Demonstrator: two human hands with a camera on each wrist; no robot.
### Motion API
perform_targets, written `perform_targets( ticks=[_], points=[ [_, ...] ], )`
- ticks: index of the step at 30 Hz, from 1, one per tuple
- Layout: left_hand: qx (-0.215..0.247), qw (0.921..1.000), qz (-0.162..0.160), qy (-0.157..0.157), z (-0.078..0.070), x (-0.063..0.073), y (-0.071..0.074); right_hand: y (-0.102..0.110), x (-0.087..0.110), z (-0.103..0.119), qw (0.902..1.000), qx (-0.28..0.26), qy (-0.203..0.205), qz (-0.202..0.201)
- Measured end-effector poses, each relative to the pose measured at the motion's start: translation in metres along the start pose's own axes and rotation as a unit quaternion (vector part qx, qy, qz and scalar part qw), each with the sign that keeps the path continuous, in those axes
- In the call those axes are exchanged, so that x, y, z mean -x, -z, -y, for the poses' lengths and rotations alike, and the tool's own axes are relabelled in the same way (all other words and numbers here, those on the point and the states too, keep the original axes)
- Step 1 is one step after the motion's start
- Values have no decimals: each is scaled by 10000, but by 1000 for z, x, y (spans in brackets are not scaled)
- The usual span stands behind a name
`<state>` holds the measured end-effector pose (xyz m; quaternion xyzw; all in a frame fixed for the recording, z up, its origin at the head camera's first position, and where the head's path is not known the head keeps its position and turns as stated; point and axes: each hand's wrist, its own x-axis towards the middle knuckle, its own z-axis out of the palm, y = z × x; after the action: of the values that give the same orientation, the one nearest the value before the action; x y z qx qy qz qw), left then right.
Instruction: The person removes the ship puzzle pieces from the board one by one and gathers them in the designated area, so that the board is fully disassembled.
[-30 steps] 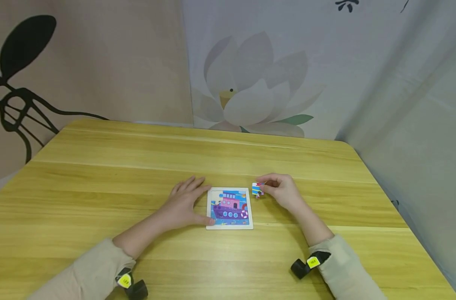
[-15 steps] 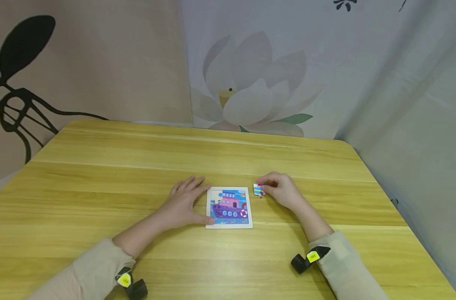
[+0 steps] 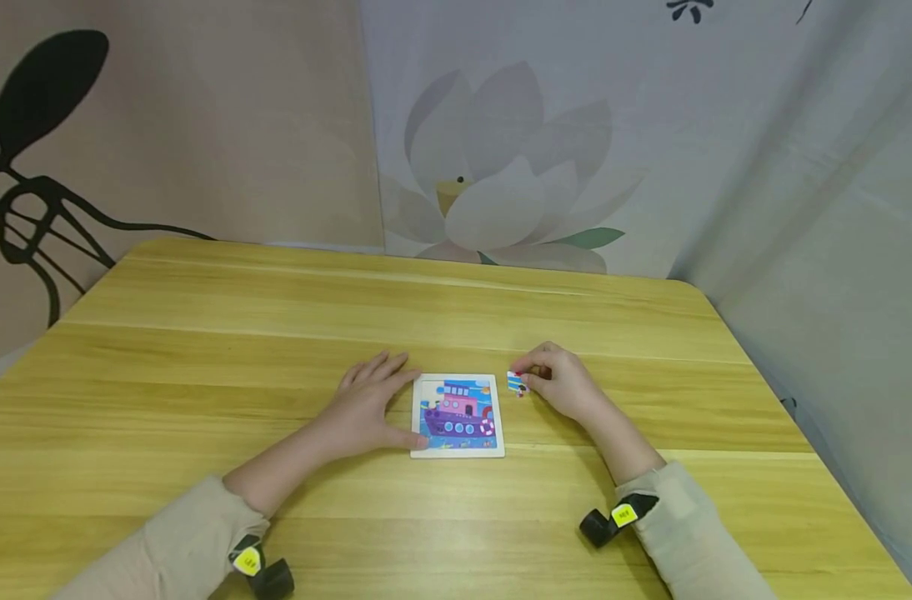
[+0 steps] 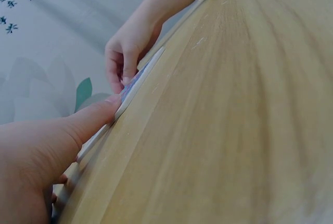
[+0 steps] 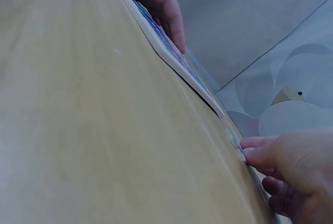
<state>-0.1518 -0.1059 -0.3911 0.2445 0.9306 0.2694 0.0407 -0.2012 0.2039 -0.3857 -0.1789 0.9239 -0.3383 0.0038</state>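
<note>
The right hand (image 3: 564, 385) has its fingers clamped on a piece (image 3: 515, 382). Left of them, the puzzle (image 3: 459, 417) lies on the tabletop (image 3: 456, 525), touched along its left side by the left hand (image 3: 369, 412), fingers spread apart.

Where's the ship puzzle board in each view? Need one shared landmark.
Head: puzzle board lower centre, between left hand and right hand.
Left wrist: left of centre, nearly edge-on, partly covered by left hand.
Right wrist: upper middle, nearly edge-on, slanting down to the right.
Landmark: lotus print on the backdrop, in all three views.
</note>
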Motion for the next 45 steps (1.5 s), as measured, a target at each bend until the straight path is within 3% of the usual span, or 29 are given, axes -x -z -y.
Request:
perform_targets(
  ticks=[8,14,19,26,36,45],
  points=[
    [3,10000,18,6,0,0,-1,0,2,1,9997,-52,163,-163],
    [11,10000,-34,-51,1,0,-1,-3,2,18,9971,-360,288,-605],
    [-7,10000,-24,-36,0,0,0,-10,3,32,9959,-508,394,-639],
    [19,9999,-89,-83,2,0,-2,-25,3,46,9962,-565,666,-5],
    [-23,10000,-60,-59,2,-1,-2,-39,-4,60,9925,-233,925,765],
    [-53,9999,-76,-78,1,-1,-1,-44,-7,62,9923,82,815,927]
  ],
)
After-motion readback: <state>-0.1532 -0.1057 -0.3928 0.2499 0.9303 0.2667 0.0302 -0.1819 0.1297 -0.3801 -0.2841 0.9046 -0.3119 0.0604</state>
